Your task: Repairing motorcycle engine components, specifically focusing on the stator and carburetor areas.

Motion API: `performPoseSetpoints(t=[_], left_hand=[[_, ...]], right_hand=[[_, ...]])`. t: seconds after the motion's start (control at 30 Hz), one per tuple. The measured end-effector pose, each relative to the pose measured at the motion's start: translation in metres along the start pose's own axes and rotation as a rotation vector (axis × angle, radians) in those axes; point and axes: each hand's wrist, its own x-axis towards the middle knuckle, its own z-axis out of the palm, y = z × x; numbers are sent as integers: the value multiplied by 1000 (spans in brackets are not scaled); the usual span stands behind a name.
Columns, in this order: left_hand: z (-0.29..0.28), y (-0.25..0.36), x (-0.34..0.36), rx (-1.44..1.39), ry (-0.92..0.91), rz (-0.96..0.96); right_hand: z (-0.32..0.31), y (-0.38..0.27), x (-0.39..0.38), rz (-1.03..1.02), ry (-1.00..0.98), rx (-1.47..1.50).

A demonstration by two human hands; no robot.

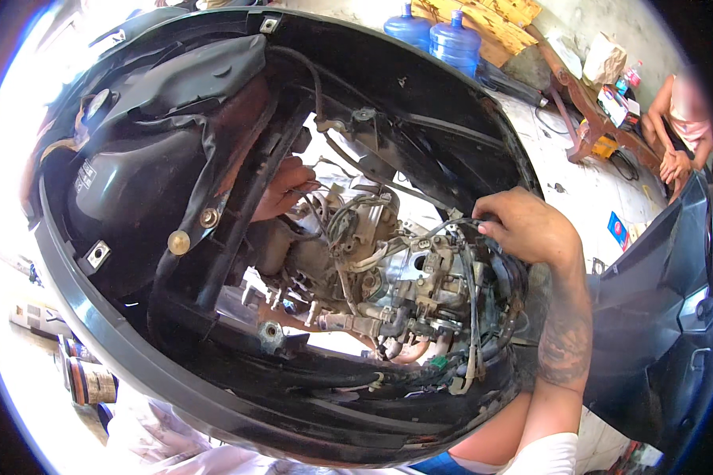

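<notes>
The open underside of a dark vehicle body surrounds a dirty metal engine with cables and hoses. My left hand, its arm mostly hidden, reaches behind a black frame bar, fingers curled among thin wires above the engine; what they grip is unclear. My right hand pinches a black cable at the engine's upper right, its tattooed forearm coming up from the lower edge.
A seated person is at the right beside a wooden bench with assorted items. Two blue water jugs stand at the back. A dark panel rises at the right, and cans sit at the lower left.
</notes>
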Motion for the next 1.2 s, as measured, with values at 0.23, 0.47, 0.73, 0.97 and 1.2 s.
performPoseSetpoints(t=[0.23,0.47,0.73,0.97,1.2], left_hand=[[47,0,39,140,-70,-296],[42,-16,39,15,-310,-195],[52,-24,52,12,-306,-166],[45,-44,54,53,-288,-165],[45,-56,48,69,-287,-173]], right_hand=[[18,13,-3,69,-24,-78],[22,13,13,114,-72,-73],[36,16,8,224,69,-132],[30,11,8,223,40,-126],[32,11,10,195,52,-146]])
